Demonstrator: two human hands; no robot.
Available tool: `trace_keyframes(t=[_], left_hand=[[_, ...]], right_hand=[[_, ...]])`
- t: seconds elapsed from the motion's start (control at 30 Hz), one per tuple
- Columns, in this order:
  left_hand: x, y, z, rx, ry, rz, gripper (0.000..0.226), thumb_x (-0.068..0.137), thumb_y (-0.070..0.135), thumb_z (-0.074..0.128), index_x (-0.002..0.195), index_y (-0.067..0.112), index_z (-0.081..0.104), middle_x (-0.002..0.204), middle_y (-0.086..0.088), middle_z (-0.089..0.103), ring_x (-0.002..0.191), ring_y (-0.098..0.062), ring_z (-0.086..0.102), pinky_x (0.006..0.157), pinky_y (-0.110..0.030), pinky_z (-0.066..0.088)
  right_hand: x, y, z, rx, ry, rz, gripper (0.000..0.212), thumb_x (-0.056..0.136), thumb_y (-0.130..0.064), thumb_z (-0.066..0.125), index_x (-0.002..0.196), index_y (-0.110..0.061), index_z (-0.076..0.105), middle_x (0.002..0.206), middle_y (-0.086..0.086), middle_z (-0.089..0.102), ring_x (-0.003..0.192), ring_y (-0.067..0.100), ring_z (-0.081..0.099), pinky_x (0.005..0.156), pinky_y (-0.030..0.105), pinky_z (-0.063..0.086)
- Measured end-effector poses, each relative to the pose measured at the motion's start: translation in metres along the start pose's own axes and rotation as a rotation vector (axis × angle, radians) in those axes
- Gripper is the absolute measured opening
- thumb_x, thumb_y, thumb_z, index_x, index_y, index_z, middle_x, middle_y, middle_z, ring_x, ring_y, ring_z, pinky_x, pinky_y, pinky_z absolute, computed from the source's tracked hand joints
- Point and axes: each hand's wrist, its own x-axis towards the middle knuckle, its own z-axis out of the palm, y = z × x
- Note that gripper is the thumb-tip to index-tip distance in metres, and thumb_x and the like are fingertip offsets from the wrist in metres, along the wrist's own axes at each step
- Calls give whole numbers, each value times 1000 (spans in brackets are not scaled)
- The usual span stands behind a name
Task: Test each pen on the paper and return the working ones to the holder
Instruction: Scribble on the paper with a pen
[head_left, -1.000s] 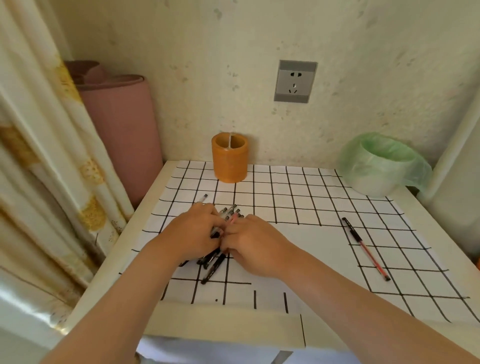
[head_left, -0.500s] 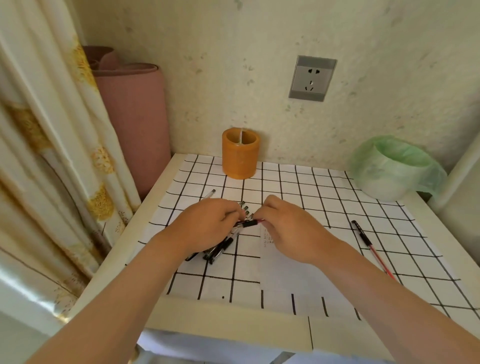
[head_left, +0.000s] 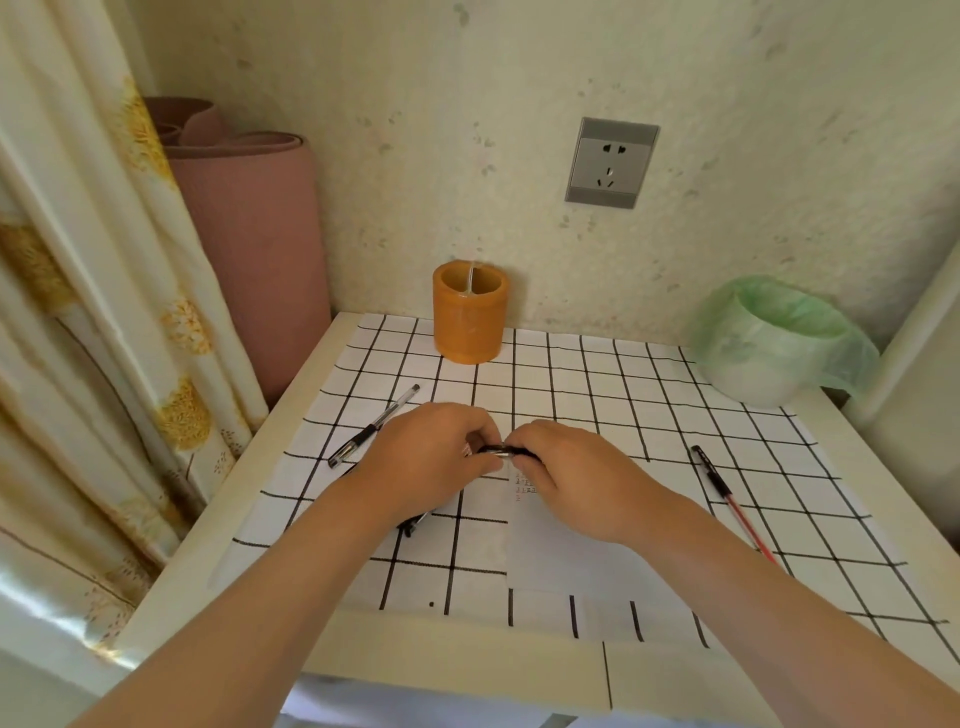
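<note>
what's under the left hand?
Dark pen ends poke out below the left hand, lying on the grid sheet. How many pens are there is hidden by the hand. Both hands also pinch one pen between them.

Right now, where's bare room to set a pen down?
Free: the grid squares between the holder and the bin, and the strip between the right hand and the red pen. Crowded: under the left hand, where pens lie.
</note>
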Motion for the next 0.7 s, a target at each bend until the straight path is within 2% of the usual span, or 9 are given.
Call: trace_keyframes(t=[0.13,0.23,0.33,0.53,0.7], left_hand=[[0,3,4,-78,8,14,16,84,51,72,92,37,70,62,31,54,61,4,50,59,-19,36],[1,6,3,-69,19,28,15,83,50,73,92,38,69,60,26,51,62,9,49,61,-18,36],[1,7,4,-35,7,44,14,83,51,72,91,40,68,62,26,51,63,9,49,59,-15,34],[4,4,3,-41,9,1,10,85,43,73,89,38,65,66,20,54,63,4,50,60,-19,38],[4,-2,-2,-41,-12,-8,11,85,46,71,92,38,68,78,16,64,65,1,52,60,-20,39]], right_hand=[[0,1,-3,-37,-16,21,23,102,-36,43,103,-24,62,82,-9,59,73,12,55,64,33,46],[1,1,-4,32,-73,34,23,104,-29,44,98,-16,62,77,-7,53,71,14,50,62,30,36],[0,0,-2,-28,-67,41,22,104,-29,42,100,-17,60,79,-9,51,70,15,48,61,30,33],[1,-1,-3,-142,11,26,26,104,-40,37,105,-26,59,74,-8,60,63,17,51,56,31,37],[5,-2,-6,-15,-59,95,24,103,-43,38,112,-29,56,70,-10,59,68,14,54,60,32,39]])
